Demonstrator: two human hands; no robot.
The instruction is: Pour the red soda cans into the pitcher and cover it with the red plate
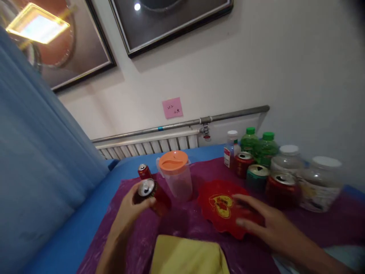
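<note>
A purple cloth (182, 224) covers the blue table below a pale wall. Left hand (129, 213) fingers wrap a tilted red can (152, 196) at lower centre-left, just beside the orange-lidded pitcher (175, 175); the right hand (262, 220), fingers spread loosely and holding nothing, rests over the red plate (219, 207). The can seems to be mid-carry, so any next move would call for a firm grip.

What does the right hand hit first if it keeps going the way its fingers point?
The right hand lies over the red plate, fingers pointing left. Straight on, it would probably meet the orange-lidded pitcher first, though depth is unclear.
</note>
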